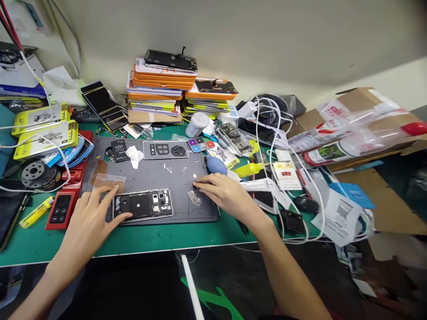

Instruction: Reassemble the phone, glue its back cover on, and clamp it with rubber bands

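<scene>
An opened smartphone lies on the grey work mat, its black battery and camera modules exposed. My left hand grips its left end, thumb along the near edge and fingers by the far edge. Fingertips of my right hand are pinched together low over the mat's right side, at a tiny dark piece too small to name. Just below them is a small clear film strip. Farther back on the mat are a loose battery, a crumpled white tissue and a phone back panel.
Stacked orange boxes stand against the wall. A blue air blower, white cables and packets crowd the right side. At left are a red device and a yellow lighter. The green table's front edge runs close below the mat.
</scene>
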The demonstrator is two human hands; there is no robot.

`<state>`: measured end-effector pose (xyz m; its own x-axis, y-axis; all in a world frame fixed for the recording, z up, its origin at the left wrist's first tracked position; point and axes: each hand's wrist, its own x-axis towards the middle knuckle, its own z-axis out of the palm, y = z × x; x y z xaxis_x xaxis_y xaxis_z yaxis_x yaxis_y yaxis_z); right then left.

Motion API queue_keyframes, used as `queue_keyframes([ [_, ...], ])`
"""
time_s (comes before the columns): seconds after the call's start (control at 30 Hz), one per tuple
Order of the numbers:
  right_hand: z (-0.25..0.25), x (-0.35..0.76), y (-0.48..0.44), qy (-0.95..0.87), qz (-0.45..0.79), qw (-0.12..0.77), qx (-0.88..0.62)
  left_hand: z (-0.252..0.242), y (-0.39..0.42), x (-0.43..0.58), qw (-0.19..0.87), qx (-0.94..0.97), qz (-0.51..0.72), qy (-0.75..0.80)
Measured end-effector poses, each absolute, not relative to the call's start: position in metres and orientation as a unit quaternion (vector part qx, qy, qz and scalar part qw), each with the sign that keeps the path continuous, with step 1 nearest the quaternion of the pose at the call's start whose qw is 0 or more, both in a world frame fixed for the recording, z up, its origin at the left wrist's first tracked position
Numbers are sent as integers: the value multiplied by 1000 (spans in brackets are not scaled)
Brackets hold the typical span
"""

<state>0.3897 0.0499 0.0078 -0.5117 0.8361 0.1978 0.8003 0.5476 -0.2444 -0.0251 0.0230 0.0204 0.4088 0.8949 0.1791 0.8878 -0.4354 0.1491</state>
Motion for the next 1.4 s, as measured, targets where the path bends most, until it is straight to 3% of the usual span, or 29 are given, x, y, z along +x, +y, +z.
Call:
queue_keyframes([
  [0.33, 8, 391, 51, -851, 110, 190, -478, 33, 33, -26, 40, 848, 171, 499],
  [0.5, 7, 386, 49, -778, 170, 267, -543, 52, 42, -13, 76, 854, 190, 479],
  [0.67, 13, 384, 40, -643, 251, 397, -605, 70, 83, 30, 115, 893, 155, 406],
  [0.87, 15, 380, 30, -497, 383, 505, -592, 57, 137, 123, 106, 943, 92, 302],
  [1.07, 7, 380, 3, -430, 368, 568, -598, 33, 156, 186, 76, 965, 44, 249],
  [1.4, -9, 381, -19, -424, 316, 580, -620, 28, 150, 192, 82, 978, 22, 192],
])
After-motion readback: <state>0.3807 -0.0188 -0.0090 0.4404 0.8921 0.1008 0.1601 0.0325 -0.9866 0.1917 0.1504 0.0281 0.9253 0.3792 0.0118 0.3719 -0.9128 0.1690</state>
